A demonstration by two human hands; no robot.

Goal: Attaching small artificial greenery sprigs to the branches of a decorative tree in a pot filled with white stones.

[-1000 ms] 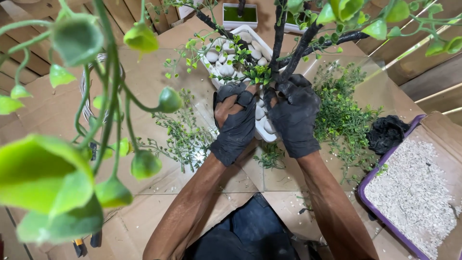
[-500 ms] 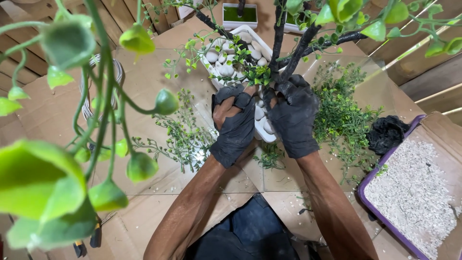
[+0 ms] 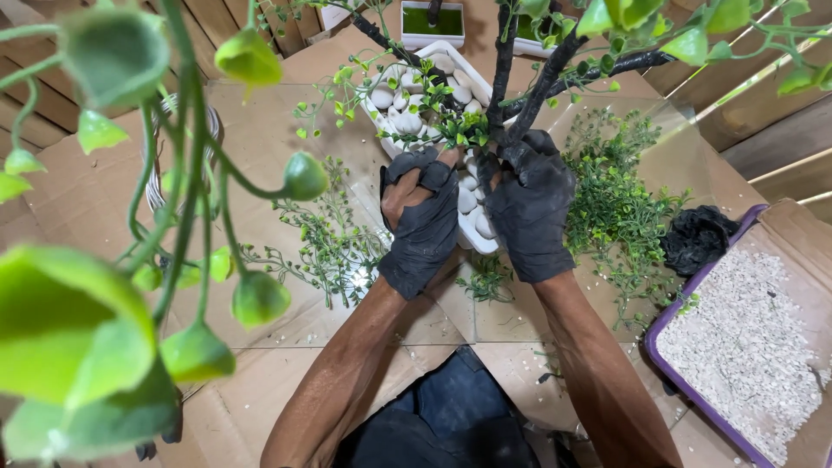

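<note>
A white rectangular planter (image 3: 379, 120) filled with white pebbles (image 3: 407, 100) stands in front of me on cardboard. A dark artificial tree trunk (image 3: 530, 104) with forked branches rises out of it. Small green leafy sprigs (image 3: 453, 128) sit at the trunk's base. My left hand (image 3: 419, 221), in a worn black glove, rests on the planter's near end with its fingers curled at the sprigs. My right hand (image 3: 530, 204), also gloved in black, is closed around the foot of the trunk.
Loose green sprigs lie to the left (image 3: 325, 238) and in a pile to the right (image 3: 620, 204). A black glove or rag (image 3: 698, 238) lies by a purple tray of pale gravel (image 3: 745, 347). Hanging leafy vines (image 3: 173, 217) hide the left foreground. Another white pot (image 3: 432, 22) stands behind.
Both hands have stayed at the planter and trunk; only slight finger shifts at the sprigs show.
</note>
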